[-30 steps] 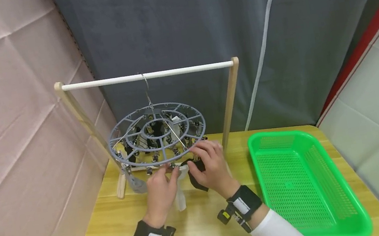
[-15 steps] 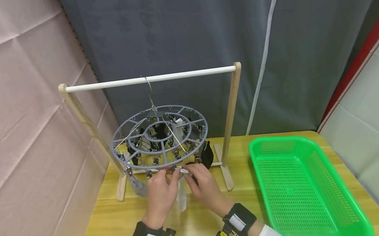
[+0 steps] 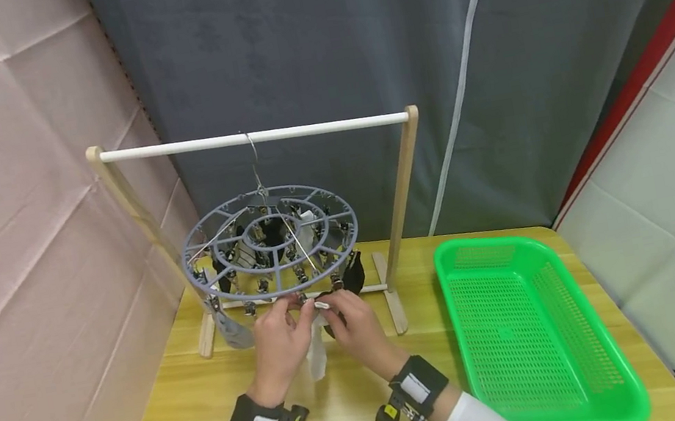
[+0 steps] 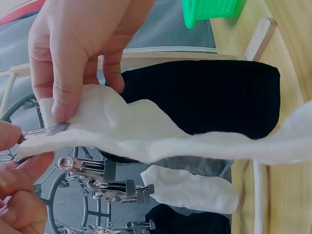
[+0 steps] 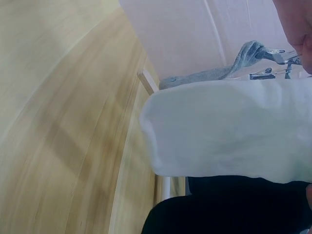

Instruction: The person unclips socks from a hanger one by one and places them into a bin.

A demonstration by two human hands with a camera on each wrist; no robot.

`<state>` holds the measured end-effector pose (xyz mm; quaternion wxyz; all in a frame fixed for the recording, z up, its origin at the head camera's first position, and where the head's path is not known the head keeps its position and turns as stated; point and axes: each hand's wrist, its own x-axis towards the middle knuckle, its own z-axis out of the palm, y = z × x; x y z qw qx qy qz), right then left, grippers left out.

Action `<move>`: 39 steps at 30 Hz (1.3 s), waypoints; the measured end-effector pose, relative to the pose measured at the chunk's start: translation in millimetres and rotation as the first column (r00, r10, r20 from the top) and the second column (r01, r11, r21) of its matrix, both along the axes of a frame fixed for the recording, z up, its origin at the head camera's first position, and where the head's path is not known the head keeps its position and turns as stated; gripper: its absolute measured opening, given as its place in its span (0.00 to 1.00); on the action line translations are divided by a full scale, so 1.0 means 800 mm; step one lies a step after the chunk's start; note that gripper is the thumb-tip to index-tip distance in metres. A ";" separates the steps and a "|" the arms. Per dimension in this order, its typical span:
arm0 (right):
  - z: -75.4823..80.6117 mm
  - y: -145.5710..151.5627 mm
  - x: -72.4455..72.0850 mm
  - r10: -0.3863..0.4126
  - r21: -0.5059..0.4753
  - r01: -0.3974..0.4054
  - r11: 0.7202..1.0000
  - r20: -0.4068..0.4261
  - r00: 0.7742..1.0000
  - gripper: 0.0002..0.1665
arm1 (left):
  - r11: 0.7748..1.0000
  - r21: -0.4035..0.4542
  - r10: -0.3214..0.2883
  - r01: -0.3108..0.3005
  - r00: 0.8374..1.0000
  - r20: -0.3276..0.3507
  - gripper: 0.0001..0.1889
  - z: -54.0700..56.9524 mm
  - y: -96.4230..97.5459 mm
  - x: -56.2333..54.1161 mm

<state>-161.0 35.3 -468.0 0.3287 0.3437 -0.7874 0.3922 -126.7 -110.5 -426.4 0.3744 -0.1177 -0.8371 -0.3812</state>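
Note:
In the head view, a white sock hangs from the front rim of a grey round clip hanger. My left hand is at that rim; in the left wrist view its fingers pinch a metal clip set at the sock's cuff. From the other side my right hand pinches the cuff between thumb and fingers. The sock's lower end hangs free and fills much of the right wrist view. Close behind it a black sock hangs.
A wooden stand with a white bar carries the hanger. Several clips and other socks hang there, including a grey sock at the left. A green basket stands on the wooden table at the right. A dark grey curtain is behind.
My right hand has come down from the hanger's rim beside the black sock to the white sock's cuff. My left hand has stayed near the clip. The view has shifted slightly.

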 end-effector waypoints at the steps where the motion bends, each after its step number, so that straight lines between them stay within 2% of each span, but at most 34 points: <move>1: 0.000 0.000 0.000 -0.002 -0.001 0.002 1.000 0.007 1.000 0.07 | 1.000 0.002 -0.002 0.002 1.000 0.003 0.10 0.000 0.000 0.000; 13: -0.004 -0.001 0.003 -0.023 0.003 0.023 1.000 0.074 0.997 0.06 | 1.000 0.001 -0.006 0.006 1.000 -0.020 0.08 -0.001 0.000 0.001; 30: -0.011 -0.004 0.005 -0.017 -0.013 0.018 1.000 0.112 0.994 0.04 | 1.000 0.012 -0.001 0.001 1.000 -0.011 0.06 0.000 0.000 0.003; 39: -0.024 0.002 0.007 -0.006 -0.024 0.008 1.000 0.099 0.995 0.05 | 1.000 0.020 -0.018 0.018 1.000 -0.012 0.06 0.002 0.002 0.002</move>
